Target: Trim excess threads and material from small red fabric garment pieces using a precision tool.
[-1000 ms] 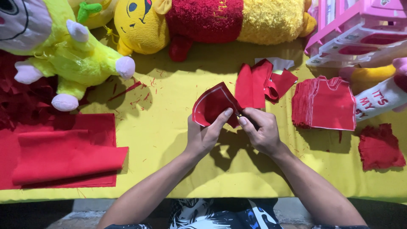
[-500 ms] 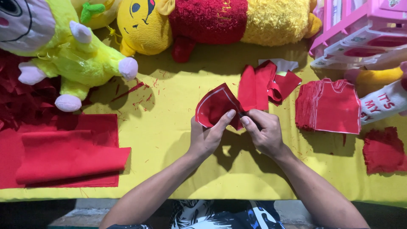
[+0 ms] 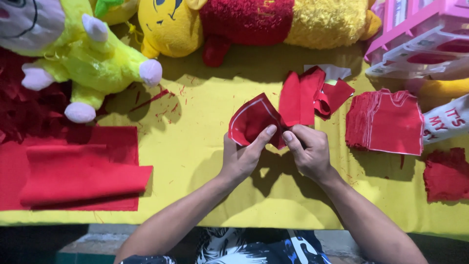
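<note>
- We're holding a small red fabric piece [image 3: 251, 122] w/ both hands, lifted just above the yellow table cover [image 3: 195, 161], about mid-table.
- It's curved, roughly shell-shaped, w/ a pale stitch or chalk line running close to its rounded edge; it puckers where the hands meet.
- Left hand [image 3: 242, 156]: thumb laid up along the piece's lower right edge, other fingers curled behind it, pinching the cloth.
- Right hand [image 3: 308, 151]: thumb and forefinger pinched on the piece's right corner, just beside the left thumb; remaining fingers folded under.
- Just behind the right hand lies a loose heap of red scraps [image 3: 312, 95], touching or nearly touching the held piece; we can't tell which.
- To the right, a stack of cut red pieces [image 3: 386, 120] w/ a pale outline on top.
- Left side: folded red felt [image 3: 78, 173] on the cover.
- Far edge: a yellow-green plush toy [image 3: 93, 63] and a yellow-and-red plush bear [image 3: 244, 22], both cut off by the frame top.
- Top right: pink plastic rack [image 3: 420, 29], only partly in view.
- Hard to make out: the back of the held piece, and the fingers behind it.
</note>
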